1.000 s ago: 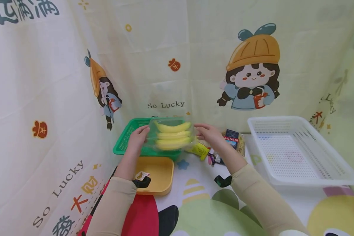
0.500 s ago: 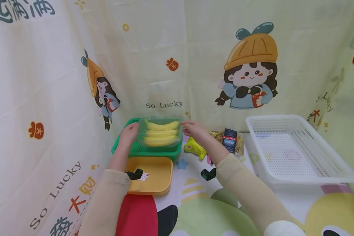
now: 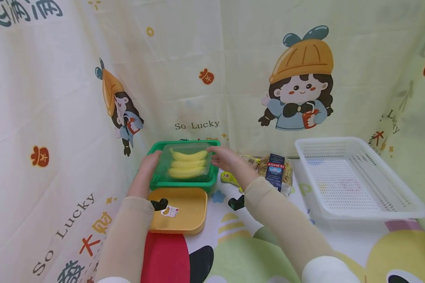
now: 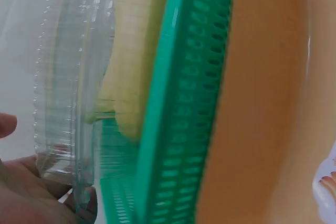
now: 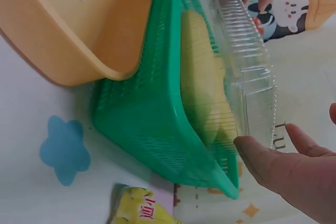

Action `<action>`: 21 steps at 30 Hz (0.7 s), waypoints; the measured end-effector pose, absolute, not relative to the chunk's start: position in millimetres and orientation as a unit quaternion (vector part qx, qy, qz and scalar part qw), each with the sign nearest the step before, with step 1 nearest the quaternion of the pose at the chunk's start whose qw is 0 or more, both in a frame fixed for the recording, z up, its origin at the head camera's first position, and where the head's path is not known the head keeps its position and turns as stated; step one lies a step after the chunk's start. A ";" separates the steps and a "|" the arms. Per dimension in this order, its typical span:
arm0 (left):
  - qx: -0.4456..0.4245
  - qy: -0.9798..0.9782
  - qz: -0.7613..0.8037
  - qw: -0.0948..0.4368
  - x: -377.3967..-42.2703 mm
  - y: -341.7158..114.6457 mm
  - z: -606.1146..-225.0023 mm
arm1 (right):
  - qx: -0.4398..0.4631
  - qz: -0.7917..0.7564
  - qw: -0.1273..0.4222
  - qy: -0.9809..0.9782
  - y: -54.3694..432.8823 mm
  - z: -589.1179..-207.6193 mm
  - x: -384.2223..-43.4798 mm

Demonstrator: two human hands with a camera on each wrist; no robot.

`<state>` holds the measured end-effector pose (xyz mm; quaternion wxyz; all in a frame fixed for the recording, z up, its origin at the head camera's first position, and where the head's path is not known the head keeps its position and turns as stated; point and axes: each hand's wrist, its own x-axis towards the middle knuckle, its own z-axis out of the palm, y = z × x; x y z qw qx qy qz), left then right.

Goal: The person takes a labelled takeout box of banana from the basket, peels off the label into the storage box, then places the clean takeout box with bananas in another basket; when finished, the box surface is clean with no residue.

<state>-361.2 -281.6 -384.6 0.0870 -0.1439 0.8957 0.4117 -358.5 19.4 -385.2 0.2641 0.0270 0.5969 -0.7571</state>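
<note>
In the head view a clear plastic box of bananas point(image 3: 187, 163) sits inside the green basket point(image 3: 184, 184), its lid side higher than the basket rim. My left hand point(image 3: 146, 171) is at its left end; in the left wrist view the fingers point(image 4: 86, 205) bend under the box's ribbed edge while the thumb stays apart. At the other end, my right hand point(image 3: 228, 162) touches the box with nearly straight fingers point(image 5: 257, 156). Through the clear plastic, the bananas point(image 5: 202, 77) show below the basket's rim. The box's underside is hidden.
An orange-yellow tub point(image 3: 184, 212) with a banana sticker stands in front of the basket. To the right lie yellow packets point(image 3: 230, 179) and an Agnesi pasta bag point(image 3: 276, 173). A white basket point(image 3: 350, 184) stands farther right, and a printed curtain point(image 3: 233, 78) hangs behind.
The banana box has moved left and down from above the green basket into it, both hands travelling along. More of the packets and the pasta bag shows now.
</note>
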 end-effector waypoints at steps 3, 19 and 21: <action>-0.163 0.878 0.439 0.100 -364.0 -284.5 -392.6 | 0.039 -0.756 0.286 0.588 15.3 -389.6 -361.5; -0.196 0.866 0.450 0.094 -376.6 -283.7 -426.1 | 0.065 -0.759 0.264 0.592 -15.1 -406.3 -363.8; -0.191 0.875 0.434 0.096 -377.5 -283.2 -427.2 | 0.061 -0.749 0.261 0.606 -17.9 -408.6 -364.2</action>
